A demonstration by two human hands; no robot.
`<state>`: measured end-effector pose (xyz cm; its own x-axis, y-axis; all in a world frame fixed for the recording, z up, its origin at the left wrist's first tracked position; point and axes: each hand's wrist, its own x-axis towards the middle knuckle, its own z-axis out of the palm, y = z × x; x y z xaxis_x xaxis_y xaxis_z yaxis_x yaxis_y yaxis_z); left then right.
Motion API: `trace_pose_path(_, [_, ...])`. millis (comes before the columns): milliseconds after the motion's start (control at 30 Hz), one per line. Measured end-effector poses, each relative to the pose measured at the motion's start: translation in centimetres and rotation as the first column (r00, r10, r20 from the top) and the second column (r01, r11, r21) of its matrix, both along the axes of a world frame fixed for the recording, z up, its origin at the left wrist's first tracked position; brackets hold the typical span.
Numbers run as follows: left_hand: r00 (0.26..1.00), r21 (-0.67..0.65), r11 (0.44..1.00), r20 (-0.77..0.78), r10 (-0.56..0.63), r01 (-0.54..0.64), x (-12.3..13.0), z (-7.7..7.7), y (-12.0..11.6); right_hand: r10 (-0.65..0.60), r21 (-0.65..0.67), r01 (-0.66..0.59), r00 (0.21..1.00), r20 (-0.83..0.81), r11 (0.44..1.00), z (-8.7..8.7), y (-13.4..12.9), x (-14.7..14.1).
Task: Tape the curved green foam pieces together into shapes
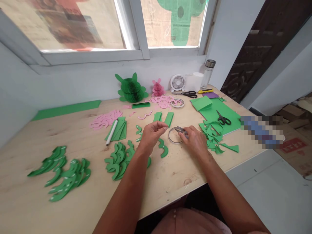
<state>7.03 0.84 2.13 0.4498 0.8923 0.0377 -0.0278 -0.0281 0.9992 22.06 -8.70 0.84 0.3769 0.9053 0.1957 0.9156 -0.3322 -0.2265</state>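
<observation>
My left hand (154,134) is closed in a pinch above the table, thumb and forefinger together; what they hold, if anything, is too small to make out. Facing it, my right hand (196,140) grips small metal snips (180,129), with the blades pointing left toward the pinch. Beneath the snips lies a roll of tape (170,138), partly covered by my right hand. A wavy green paper strip (163,149) with white marks is beside my left hand, and another wavy strip (138,132) lies to its left.
Piles of wavy green strips (117,161) lie at left, near a white pen (112,132) on green paper. Pink cutouts (106,119), a green paper ornament (131,90) and a small fan (177,83) stand farther back. Black scissors (223,120) and green scraps (213,138) are at right.
</observation>
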Motion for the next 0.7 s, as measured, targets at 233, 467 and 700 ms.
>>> trace_pose_path(233, [0.995, -0.137, 0.990, 0.092, -0.025, 0.037, 0.1, 0.1, -0.3, -0.028, -0.056, 0.030, 0.999, 0.032, 0.998, -0.3, 0.0, 0.0])
trace_pose_path(467, [0.977, -0.320, 0.940, 0.209, -0.049, 0.115, 0.5, 0.7, -1.0, 0.027, 0.122, -0.031, 0.999, 0.034, 0.992, -0.7, 0.1, 0.5])
trace_pose_path(700, [0.992, -0.284, 0.957, 0.119, -0.034, 0.066, 0.9, 1.0, -2.2, 0.363, 0.499, -0.115, 0.823, -0.436, 0.859, -1.2, 0.6, 0.6])
